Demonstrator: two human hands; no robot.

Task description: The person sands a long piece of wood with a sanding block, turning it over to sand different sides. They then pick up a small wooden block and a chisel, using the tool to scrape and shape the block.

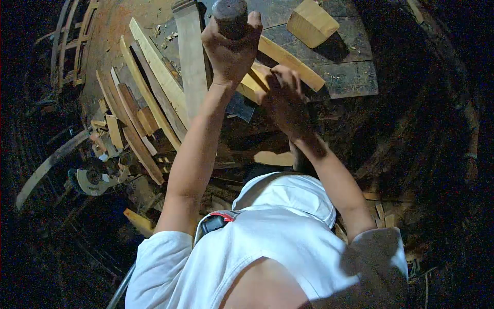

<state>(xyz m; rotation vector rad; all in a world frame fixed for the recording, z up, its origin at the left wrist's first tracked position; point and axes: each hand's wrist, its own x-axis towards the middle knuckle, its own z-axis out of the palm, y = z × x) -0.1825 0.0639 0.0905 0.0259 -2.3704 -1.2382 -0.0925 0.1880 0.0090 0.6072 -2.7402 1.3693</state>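
My left hand [227, 59] is raised over the workbench, its fingers wrapped round a thick grey round-ended object [230, 13] whose exact kind I cannot make out. Lower and to the right, my right hand [285, 103] lies in shadow with its fingers curled over a light wooden piece [252, 85]. Part of that piece is hidden by both hands. Just beyond the right hand, a curved wooden strip [293, 64] rests on the bench. A flat dark-grey blade-like piece [240, 108] shows between the two forearms.
A wooden block [312, 24] sits at the far right of the workbench [350, 67]. A wide grey plank [191, 62] and several curved slats [154, 87] lie to the left. A circular power saw [91, 179] stands at lower left, beside wood offcuts [114, 131].
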